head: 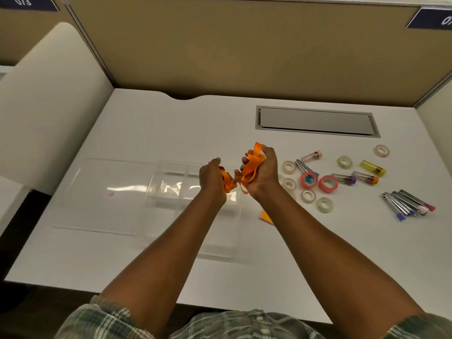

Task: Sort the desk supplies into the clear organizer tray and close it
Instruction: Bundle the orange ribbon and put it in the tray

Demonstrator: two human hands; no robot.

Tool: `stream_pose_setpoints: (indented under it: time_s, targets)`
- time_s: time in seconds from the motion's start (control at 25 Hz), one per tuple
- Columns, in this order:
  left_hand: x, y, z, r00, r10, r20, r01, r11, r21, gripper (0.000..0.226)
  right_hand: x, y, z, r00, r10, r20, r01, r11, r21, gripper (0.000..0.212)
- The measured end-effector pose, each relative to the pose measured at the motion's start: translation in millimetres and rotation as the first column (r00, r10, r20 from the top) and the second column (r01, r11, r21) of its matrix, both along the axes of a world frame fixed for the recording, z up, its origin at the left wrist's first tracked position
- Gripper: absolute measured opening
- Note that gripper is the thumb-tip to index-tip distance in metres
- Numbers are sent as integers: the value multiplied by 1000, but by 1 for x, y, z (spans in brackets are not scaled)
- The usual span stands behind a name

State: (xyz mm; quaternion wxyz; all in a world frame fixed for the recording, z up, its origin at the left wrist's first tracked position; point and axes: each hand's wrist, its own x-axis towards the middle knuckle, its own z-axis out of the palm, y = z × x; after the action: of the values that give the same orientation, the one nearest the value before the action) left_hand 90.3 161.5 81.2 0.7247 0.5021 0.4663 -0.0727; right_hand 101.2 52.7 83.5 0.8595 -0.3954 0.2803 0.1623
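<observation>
Head view: orange ribbon (253, 165) bunched above clear organizer tray (156, 182), held off tabletop (220, 133). Left hand (212, 179): fingers curled tight round one end. Right hand (263, 171): fingers closed round looped bundle. Lid (97, 192) flat, left of tray. Tape rolls (327, 189), pens (407, 204) scattered right of tray.

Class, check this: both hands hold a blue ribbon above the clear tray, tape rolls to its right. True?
No: the head view shows an orange ribbon, not blue. Left hand and right hand hold it above the clear tray, tape rolls to its right.
</observation>
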Motion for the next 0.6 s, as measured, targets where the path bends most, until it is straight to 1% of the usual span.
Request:
stream_pose_setpoints:
  time_s: [0.04, 0.12, 0.2, 0.28, 0.36, 0.48, 0.56, 0.6]
  targets:
    - [3, 5, -2, 1000, -6, -1, 6, 1000, -15, 20, 4, 7, -3, 1000, 22, -9, -22, 998, -59, 26]
    - [6, 13, -6, 1000, -27, -1, 27, 999, 34, 19, 8, 20, -9, 997, 65, -38, -70, 983, -172, 19]
    - [7, 17, -15, 998, -60, 9, 58, 993, 103, 20, 10, 29, -17, 996, 76, -43, -83, 975, -204, 20]
    - [9, 18, -25, 994, -111, 19, 107, 981, 162, 22, 9, 35, -23, 996, 87, -30, -91, 971, -221, 16]
    - [8, 17, -34, 988, -150, 16, 144, 966, 213, 25, 9, 38, -28, 993, 118, -19, -119, 953, -278, 16]
    - [5, 17, -42, 981, -191, 27, 179, 952, 247, 21, 9, 40, -33, 985, 171, -11, -165, 925, -342, 12]
    - [3, 17, -45, 974, -226, 28, 212, 943, 255, 20, 9, 40, -34, 976, 218, -18, -206, 889, -408, 5]
    - [3, 17, -46, 968, -249, 22, 234, 935, 265, 21, 9, 40, -34, 973, 230, -28, -220, 881, -418, 9]
